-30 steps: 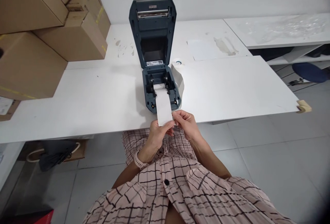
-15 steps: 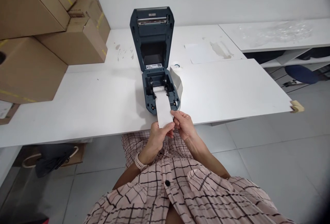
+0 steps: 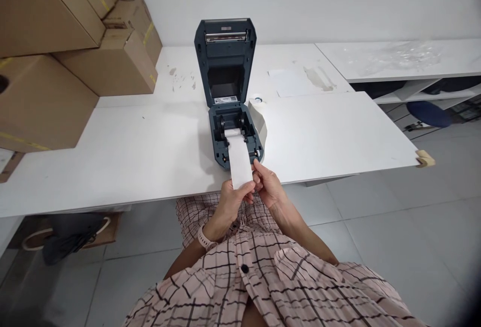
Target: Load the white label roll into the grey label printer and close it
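Note:
A dark blue label printer (image 3: pixel 221 159) stands on the white table with its lid (image 3: pixel 225 61) raised. From the roll inside, a white label strip (image 3: pixel 240 161) runs out over the printer's front edge. My left hand (image 3: pixel 231 199) is closed on the strip's loose end, thumb on top and fingers beneath. Close by, my right hand (image 3: pixel 269 186) has its fingers bent beside the strip's right edge, near the printer's front right corner. Whether they pinch the strip is hidden. The two hands' fingers meet or nearly meet.
Cardboard boxes (image 3: pixel 105 61) are stacked on the left of the white table (image 3: pixel 158 156). Pale backing paper (image 3: pixel 259 116) lies right of the printer, with a white sheet (image 3: pixel 289 82) farther back. Clear plastic (image 3: pixel 398 56) lies at the far right. A blue stool (image 3: pixel 428 114) stands beyond the table's end.
My right fingertips have shifted slightly right, away from the strip's edge toward the printer's corner. My left hand keeps its hold on the strip. The view has shifted a little.

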`<state>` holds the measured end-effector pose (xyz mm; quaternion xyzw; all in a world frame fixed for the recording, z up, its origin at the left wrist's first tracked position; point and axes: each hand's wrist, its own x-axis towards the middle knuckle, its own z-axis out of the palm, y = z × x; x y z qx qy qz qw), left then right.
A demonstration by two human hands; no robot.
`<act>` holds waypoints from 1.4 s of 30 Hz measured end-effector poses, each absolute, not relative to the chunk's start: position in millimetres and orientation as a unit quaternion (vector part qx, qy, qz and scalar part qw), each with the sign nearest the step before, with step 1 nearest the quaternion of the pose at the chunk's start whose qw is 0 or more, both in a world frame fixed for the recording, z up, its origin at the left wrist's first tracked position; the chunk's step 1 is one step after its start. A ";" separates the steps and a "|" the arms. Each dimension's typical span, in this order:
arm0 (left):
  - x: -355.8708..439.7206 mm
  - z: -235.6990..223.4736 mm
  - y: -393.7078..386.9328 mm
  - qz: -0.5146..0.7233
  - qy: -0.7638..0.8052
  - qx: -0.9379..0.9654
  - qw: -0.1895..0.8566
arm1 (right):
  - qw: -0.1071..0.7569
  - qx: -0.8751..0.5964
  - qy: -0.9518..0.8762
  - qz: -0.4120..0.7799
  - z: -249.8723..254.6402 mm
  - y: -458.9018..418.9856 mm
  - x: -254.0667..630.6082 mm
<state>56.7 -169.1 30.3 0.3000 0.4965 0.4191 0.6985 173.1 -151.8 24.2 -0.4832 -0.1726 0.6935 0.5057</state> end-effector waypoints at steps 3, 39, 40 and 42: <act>57.1 29.7 -169.1 0.421 0.494 0.295 0.701 | 0.508 -0.491 -0.163 0.689 25.9 -150.6 171.5; 56.8 29.5 -172.2 0.414 0.491 0.287 0.711 | 0.487 -0.578 -0.617 0.220 18.8 -168.9 191.0; 57.3 29.5 -172.1 0.414 0.494 0.285 0.710 | 0.485 -0.577 -0.617 0.225 18.0 -169.2 190.2; 58.4 29.0 -171.9 0.413 0.500 0.281 0.707 | 0.482 -0.578 -0.611 0.244 16.8 -169.7 188.9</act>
